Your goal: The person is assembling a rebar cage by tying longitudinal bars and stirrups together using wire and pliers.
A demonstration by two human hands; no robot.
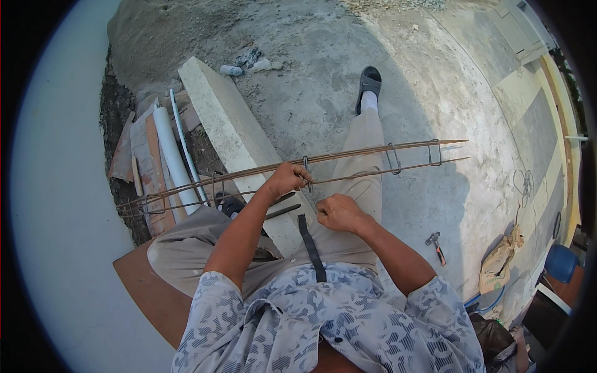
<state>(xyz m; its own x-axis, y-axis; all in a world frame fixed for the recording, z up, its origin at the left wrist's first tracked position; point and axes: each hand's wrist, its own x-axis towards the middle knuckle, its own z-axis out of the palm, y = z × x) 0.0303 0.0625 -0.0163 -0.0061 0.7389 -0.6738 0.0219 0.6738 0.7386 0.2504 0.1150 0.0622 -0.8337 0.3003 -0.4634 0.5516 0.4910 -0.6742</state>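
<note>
A long, narrow cage of rusty rebar rods [357,151] with square wire stirrups lies across my legs and a pale concrete beam [233,118]. My left hand [288,179] is closed on the cage at a dark stirrup [305,163], its fingertips by the lower rod. Just right of it and nearer to me, my right hand [340,212] is closed, apart from the rods; whatever its fingers hold is hidden. Two dark tool handles [283,211] rest on the beam beneath my left wrist. A black strap [311,248] hangs at my waist.
White pipes [166,149] and boards lie left of the beam, beside a pale wall [68,186]. A hammer [436,247] lies on the concrete floor at right, near a torn paper sack [497,264]. A plastic bottle [232,71] lies beyond the beam.
</note>
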